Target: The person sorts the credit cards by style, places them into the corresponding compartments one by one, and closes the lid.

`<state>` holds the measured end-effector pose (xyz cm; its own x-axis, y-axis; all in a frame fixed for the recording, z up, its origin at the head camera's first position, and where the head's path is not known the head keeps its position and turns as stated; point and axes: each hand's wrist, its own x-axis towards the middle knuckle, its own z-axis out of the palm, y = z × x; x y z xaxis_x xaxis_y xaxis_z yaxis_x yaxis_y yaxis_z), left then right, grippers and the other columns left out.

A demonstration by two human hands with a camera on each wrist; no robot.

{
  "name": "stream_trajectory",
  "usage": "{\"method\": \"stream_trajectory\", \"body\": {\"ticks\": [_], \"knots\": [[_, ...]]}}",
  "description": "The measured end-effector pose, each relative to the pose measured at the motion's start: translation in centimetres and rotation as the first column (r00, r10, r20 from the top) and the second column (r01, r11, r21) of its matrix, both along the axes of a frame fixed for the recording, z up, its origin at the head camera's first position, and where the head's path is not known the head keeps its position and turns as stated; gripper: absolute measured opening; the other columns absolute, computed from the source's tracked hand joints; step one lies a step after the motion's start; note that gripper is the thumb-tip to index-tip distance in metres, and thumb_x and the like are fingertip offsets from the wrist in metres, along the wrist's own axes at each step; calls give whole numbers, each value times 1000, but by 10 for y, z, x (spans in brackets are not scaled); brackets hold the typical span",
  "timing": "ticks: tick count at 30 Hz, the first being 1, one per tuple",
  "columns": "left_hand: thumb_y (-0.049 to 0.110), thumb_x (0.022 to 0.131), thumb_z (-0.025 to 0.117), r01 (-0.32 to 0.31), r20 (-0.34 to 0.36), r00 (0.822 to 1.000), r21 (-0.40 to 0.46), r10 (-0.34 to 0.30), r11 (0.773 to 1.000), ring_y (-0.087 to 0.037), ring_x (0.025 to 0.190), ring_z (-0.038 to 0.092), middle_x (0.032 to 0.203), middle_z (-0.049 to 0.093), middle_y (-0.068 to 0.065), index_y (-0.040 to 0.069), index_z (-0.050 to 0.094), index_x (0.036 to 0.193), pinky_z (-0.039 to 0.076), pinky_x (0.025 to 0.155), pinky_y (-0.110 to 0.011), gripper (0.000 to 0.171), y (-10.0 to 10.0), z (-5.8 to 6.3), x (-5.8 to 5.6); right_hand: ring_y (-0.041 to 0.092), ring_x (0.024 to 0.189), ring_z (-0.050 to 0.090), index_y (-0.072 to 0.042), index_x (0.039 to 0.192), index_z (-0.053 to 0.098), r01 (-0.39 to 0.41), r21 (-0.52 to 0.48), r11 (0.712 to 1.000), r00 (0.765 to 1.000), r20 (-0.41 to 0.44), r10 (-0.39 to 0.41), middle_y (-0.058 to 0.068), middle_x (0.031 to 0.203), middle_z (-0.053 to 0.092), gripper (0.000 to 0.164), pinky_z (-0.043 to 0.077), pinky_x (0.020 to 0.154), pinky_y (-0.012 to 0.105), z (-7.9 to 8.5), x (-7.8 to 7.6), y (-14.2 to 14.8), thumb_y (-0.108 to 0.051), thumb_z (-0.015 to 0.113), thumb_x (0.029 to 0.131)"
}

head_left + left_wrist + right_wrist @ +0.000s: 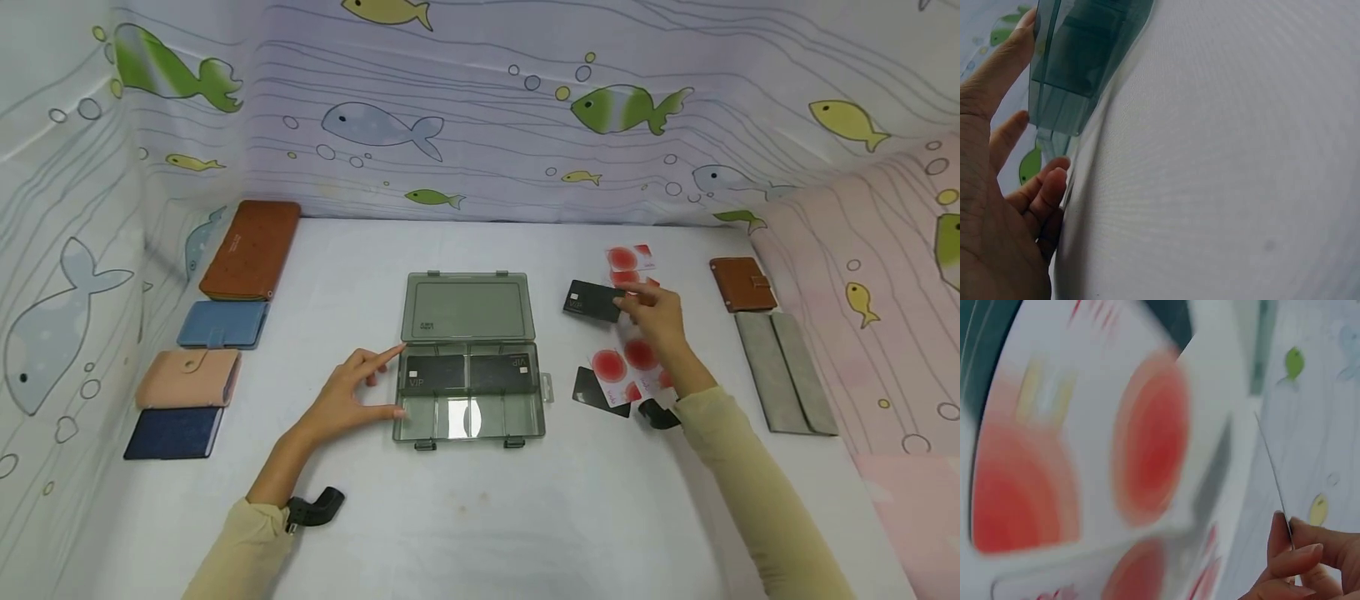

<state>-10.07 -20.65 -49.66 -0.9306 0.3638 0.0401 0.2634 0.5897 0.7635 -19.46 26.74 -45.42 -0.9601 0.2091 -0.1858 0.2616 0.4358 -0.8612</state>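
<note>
A translucent grey-green plastic box (468, 307) lies with its lid folded back. Two black VIP cards (437, 375) sit side by side in its rear compartments. At the box's left side, my left hand (341, 404) touches the edge with outstretched thumb and index finger; the left wrist view shows a corner of the box (1075, 62). Between thumb and fingers my right hand (660, 321) pinches another black VIP card (588, 300), raised above the table and seen edge-on in the right wrist view. Several white cards with red circles (609, 365) lie beneath and around that hand.
A dark card (588, 390) lies partly under the red-circle cards. On the left stand a brown wallet (251, 250), blue wallet (223, 323), pink wallet (187, 379) and navy booklet (172, 433). A small brown wallet (738, 283) and grey wallet (783, 371) lie right.
</note>
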Motion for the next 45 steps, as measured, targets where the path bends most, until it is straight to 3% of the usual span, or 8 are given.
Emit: {"method": "stream_trajectory", "body": {"ticks": [5, 13, 24, 30, 36, 40, 45], "knots": [[35, 68, 92, -5, 5, 1000, 8, 4, 1000, -14, 84, 40, 103, 47, -2, 36, 43, 150, 26, 79, -39, 95, -1, 0, 0, 6, 63, 46, -3, 127, 66, -52, -120, 991, 998, 18, 55, -15, 72, 57, 36, 39, 57, 20, 16, 12, -20, -16, 69, 94], [35, 68, 91, -9, 18, 1000, 5, 9, 1000, -15, 85, 40, 101, 46, -3, 35, 43, 150, 25, 81, -40, 95, -2, -1, 1, 8, 63, 46, 0, 124, 67, -186, -235, 954, 981, 13, 195, -13, 75, 64, 33, 39, 57, 22, 31, 32, -67, -11, 69, 93], [37, 68, 91, -9, 20, 1000, -5, 9, 1000, -15, 85, 39, 102, 46, -1, 38, 42, 150, 26, 79, -39, 95, -2, -2, 0, 10, 60, 43, -2, 119, 71, -380, -255, 889, 921, -16, 389, -5, 73, 63, 28, 37, 56, 25, 30, 50, -133, -9, 69, 91], [38, 69, 91, -9, 31, 999, -10, 9, 1000, -15, 85, 39, 102, 45, -1, 39, 42, 150, 25, 80, -40, 95, -2, -1, -1, 10, 56, 41, -1, 118, 71, -425, -229, 876, 899, 8, 438, -2, 70, 64, 28, 39, 57, 25, 25, 53, -163, -6, 70, 90], [37, 69, 90, 0, 28, 1000, -5, 1, 1000, -15, 85, 39, 103, 45, -1, 37, 42, 151, 25, 80, -40, 95, -1, -1, -1, 11, 55, 40, -2, 117, 72, -433, -182, 883, 895, 34, 445, 4, 68, 64, 27, 37, 58, 27, 19, 55, -183, -4, 71, 89], [38, 70, 90, -1, 25, 1000, -13, 1, 1000, -15, 85, 39, 102, 45, -1, 38, 41, 151, 25, 80, -40, 95, -1, -2, -1, 11, 55, 42, -3, 118, 71, -428, -166, 889, 895, 58, 442, 13, 75, 68, 28, 37, 58, 26, 16, 57, -194, -5, 71, 89], [37, 70, 90, -2, 30, 1000, -11, 2, 1000, -16, 85, 39, 102, 45, -1, 38, 41, 151, 26, 80, -40, 94, -2, -3, -1, 15, 58, 51, -3, 122, 69, -419, -181, 890, 891, 106, 441, 16, 91, 74, 32, 42, 58, 24, 16, 60, -204, -7, 71, 90]]}}
